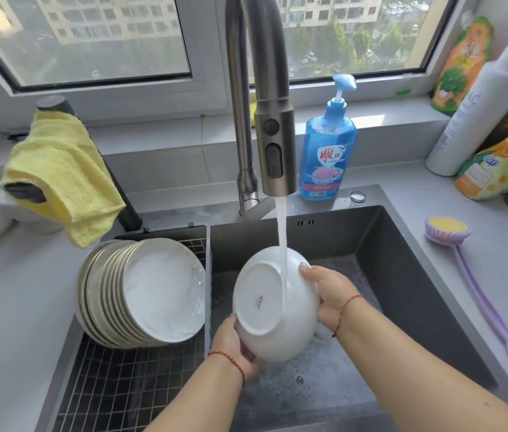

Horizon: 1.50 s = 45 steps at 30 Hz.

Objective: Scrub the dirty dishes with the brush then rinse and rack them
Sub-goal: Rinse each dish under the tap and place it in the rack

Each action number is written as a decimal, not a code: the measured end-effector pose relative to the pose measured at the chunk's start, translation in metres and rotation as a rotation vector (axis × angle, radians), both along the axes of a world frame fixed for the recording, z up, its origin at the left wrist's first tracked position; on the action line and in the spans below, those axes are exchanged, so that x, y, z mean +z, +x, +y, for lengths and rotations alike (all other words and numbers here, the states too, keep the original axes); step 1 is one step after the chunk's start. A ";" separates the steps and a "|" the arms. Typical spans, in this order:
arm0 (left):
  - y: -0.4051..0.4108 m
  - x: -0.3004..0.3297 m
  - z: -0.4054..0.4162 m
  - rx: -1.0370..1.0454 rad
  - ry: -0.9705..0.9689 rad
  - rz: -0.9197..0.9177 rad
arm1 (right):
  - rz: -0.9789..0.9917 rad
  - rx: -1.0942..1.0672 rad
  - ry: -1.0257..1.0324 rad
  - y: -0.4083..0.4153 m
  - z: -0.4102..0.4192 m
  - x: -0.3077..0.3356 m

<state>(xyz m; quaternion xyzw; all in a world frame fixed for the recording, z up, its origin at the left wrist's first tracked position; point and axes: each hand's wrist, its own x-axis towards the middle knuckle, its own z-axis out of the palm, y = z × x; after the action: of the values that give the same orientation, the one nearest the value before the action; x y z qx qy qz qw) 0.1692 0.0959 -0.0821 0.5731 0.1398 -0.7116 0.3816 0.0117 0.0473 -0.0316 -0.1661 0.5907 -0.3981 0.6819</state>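
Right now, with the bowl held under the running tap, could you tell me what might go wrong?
The wet bowl is held only at its rim by the left hand and right hand; it could slip into the sink. Racking it carelessly might knock the leaning plates in the rack.

The faucet hangs over the sink, blocking its middle from above. Left of the faucet, stacked plates fill the rack's far end; right of it, the basin lies open.
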 end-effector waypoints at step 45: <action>0.025 0.114 0.015 -0.469 -0.622 -0.889 | 0.873 0.407 -0.998 0.051 0.103 -0.007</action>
<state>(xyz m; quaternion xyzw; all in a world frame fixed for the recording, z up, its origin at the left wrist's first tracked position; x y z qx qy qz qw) 0.1947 0.1105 0.0315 0.6931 -0.3794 -0.4760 0.3861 0.0624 0.1503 -0.0381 -0.7124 0.5142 -0.3832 0.2851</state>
